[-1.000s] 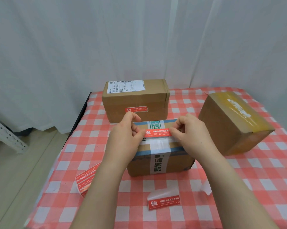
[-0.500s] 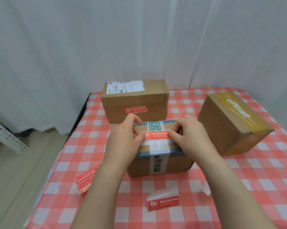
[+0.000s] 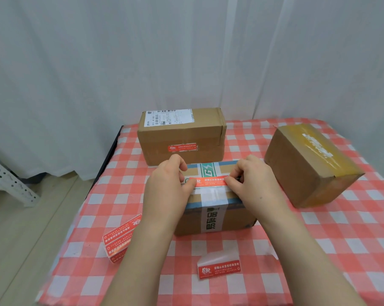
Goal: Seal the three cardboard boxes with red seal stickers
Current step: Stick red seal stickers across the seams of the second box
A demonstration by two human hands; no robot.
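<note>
A red sticker is pinched at both ends, the left end by the left grip and the right end by the right grip. On each side a thumb and curled fingers are clamped on it. The sticker is held level across the top of the front box, just beyond a band of white tape. Whether it is stuck down cannot be told.

That box is closed, banded with blue and white tape, and its contents are hidden. Both wrists are bent down over its near edge, and both bare forearms are stretched in from the near corners, converging on the box.

Just behind it, the back box is seen closed, with a second sticker across its front seam and a white label on top. Well to the right, a third box is set at an angle, closed under yellow tape, and no red is seen on it.

On the checked surface, a stack of stickers is partly covered by the left forearm. A loose sticker on its clear backing is lying between the forearms.
</note>
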